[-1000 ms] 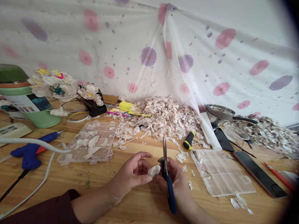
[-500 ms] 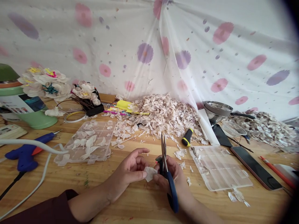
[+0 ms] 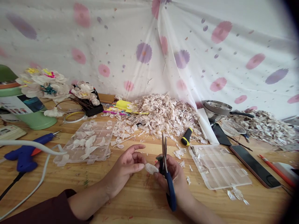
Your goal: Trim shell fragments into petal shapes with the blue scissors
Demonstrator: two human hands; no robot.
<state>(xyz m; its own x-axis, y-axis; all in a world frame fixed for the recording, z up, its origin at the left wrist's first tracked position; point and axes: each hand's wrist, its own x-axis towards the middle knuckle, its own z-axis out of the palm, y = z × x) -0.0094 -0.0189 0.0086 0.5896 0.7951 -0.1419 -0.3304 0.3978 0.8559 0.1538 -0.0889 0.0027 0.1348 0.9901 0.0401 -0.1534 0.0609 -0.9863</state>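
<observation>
A pale, thin dried petal (image 3: 151,168) spans the small gap between my two hands. Its left end is at the thumb and curled fingers of my left hand (image 3: 130,166), which is closed in a pinch with the index finger raised. The petal's other end meets the thumb and fingertips of my right hand (image 3: 174,174). That hand is also wrapped round scissors (image 3: 170,189) with dark blue and black handles. Their blades point up and away from me, slightly parted and apart from the petal. Part of the handles is hidden by my right fingers.
A big heap of dried petals (image 3: 165,112) lies at the back. Left are a clear compartment box (image 3: 81,157) with petals and a blue glue gun (image 3: 28,155) with cables. Right are a clear lid (image 3: 221,168), a phone (image 3: 255,166), a yellow-black handle (image 3: 187,136) and metal bowls (image 3: 217,109).
The petal has turned from a squarish, upright look to a longer, more sideways one. My left fingers have shifted slightly up and left, while the scissors stay in my right hand.
</observation>
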